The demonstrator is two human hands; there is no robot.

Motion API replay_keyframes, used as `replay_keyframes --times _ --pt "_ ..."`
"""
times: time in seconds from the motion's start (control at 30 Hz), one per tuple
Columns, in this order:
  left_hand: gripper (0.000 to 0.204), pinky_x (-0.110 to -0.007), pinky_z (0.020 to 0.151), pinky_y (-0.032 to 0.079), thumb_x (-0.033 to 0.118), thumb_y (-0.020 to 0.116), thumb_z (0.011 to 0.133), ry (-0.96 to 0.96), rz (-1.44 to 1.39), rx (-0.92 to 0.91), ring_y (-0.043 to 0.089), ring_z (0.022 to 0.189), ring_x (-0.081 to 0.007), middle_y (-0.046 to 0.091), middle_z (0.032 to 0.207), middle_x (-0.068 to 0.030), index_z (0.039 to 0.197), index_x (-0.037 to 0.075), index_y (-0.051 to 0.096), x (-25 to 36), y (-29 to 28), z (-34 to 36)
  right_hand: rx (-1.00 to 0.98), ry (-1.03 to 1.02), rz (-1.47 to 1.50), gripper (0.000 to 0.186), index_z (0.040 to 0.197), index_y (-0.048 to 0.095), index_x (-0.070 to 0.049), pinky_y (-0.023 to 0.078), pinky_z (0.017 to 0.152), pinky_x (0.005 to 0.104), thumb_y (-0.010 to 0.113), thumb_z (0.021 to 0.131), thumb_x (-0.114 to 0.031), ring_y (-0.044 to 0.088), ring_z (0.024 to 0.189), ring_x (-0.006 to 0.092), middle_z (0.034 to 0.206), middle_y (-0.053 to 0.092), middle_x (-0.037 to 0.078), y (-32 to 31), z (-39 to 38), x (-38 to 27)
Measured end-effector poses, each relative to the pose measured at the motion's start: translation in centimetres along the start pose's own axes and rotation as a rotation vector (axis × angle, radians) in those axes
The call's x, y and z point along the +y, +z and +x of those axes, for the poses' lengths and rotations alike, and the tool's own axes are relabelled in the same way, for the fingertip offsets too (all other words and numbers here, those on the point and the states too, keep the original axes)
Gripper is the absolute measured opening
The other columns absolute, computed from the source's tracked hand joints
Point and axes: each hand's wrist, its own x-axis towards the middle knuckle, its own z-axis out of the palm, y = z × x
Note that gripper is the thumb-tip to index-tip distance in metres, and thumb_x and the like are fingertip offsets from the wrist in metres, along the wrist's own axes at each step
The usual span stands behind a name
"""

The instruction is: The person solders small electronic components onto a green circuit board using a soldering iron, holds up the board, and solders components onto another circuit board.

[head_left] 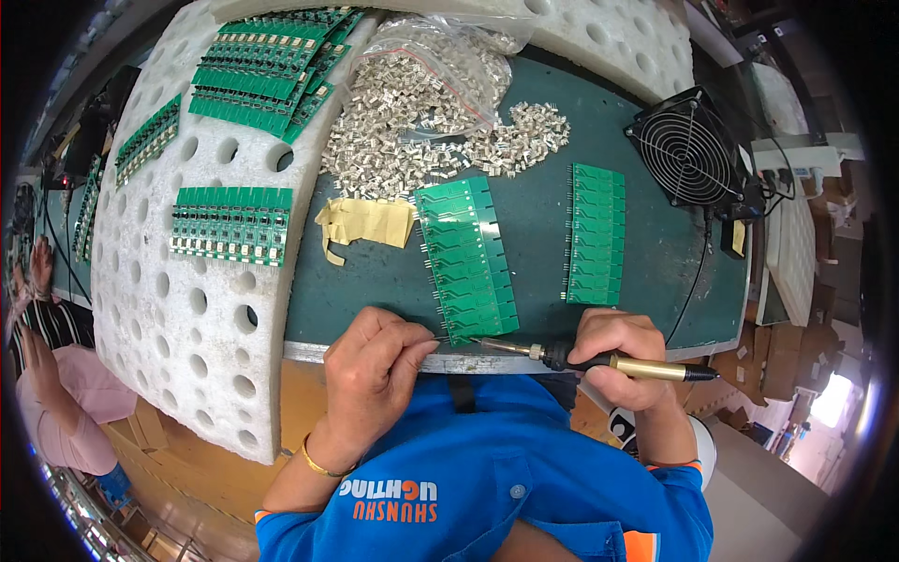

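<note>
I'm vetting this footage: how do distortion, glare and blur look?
In the head view, the foam board looks bowed by fisheye, corners go black; a bright patch near the right rim is washed out; centrally, the soldering iron and middle circuit board look fairly sharp.

The centre board [471, 272] before you is green, with lighter green traces and a row of pale silvery spots. Beneath it, your tabletop [543, 234] is dark green. Left of it, your paper scrap [375, 223] is tan and your foam slab [219, 323] white, dotted with round holes. Right of it, your soldering iron [651, 368] has a gold-and-black handle.
</note>
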Motion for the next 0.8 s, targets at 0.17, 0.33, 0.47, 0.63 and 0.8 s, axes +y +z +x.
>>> replay_keyframes --times 0.17,0.33,0.47,0.63,0.8 --pt "0.014 -0.031 0.060 0.049 -0.004 0.077 0.073 0.008 -0.001 0.031 0.061 0.069 -0.0217 0.063 0.078 -0.0091 0.083 0.002 0.069 -0.1 0.0 -0.1 -0.051 -0.021 -0.019 0.020 0.094 0.065 -0.001 0.043 0.054 0.0339 0.067 0.075 -0.006 0.058 0.059 0.0222 0.072 0.064 0.010 0.0 0.7 0.1" --pt "0.016 -0.032 0.060 0.050 -0.004 0.078 0.072 0.025 -0.009 0.006 0.062 0.069 -0.0233 0.062 0.077 -0.0098 0.084 0.002 0.069 0.1 0.2 0.1 -0.060 0.021 -0.030 0.019 0.094 0.065 -0.001 0.044 0.056 0.0334 0.066 0.076 -0.007 0.058 0.061 0.0215 0.074 0.065 0.010 0.3 0.9 0.2" --pt "0.016 -0.032 0.059 0.050 -0.004 0.078 0.072 0.045 -0.002 0.001 0.062 0.068 -0.0237 0.062 0.077 -0.0099 0.084 0.002 0.070 -0.1 0.3 0.0 -0.061 0.043 -0.020 0.019 0.095 0.065 -0.002 0.045 0.058 0.0333 0.066 0.077 -0.008 0.059 0.063 0.0214 0.075 0.065 0.010 0.4 0.8 0.2" --pt "0.014 -0.034 0.056 0.051 0.001 0.079 0.072 0.058 0.031 0.001 0.063 0.066 -0.0236 0.061 0.076 -0.0071 0.082 0.005 0.070 -0.2 0.4 0.2 -0.068 0.058 -0.018 0.018 0.094 0.065 -0.002 0.045 0.058 0.0340 0.066 0.077 -0.008 0.058 0.063 0.0217 0.075 0.065 0.010 0.2 1.0 0.4" --pt "0.015 -0.034 0.057 0.050 0.000 0.079 0.072 0.070 0.037 -0.010 0.063 0.066 -0.0238 0.061 0.075 -0.0081 0.083 0.004 0.070 -0.2 0.4 0.4 -0.072 0.055 -0.014 0.018 0.093 0.066 -0.002 0.045 0.057 0.0340 0.066 0.077 -0.008 0.058 0.062 0.0215 0.074 0.065 0.010 0.2 1.5 0.1"
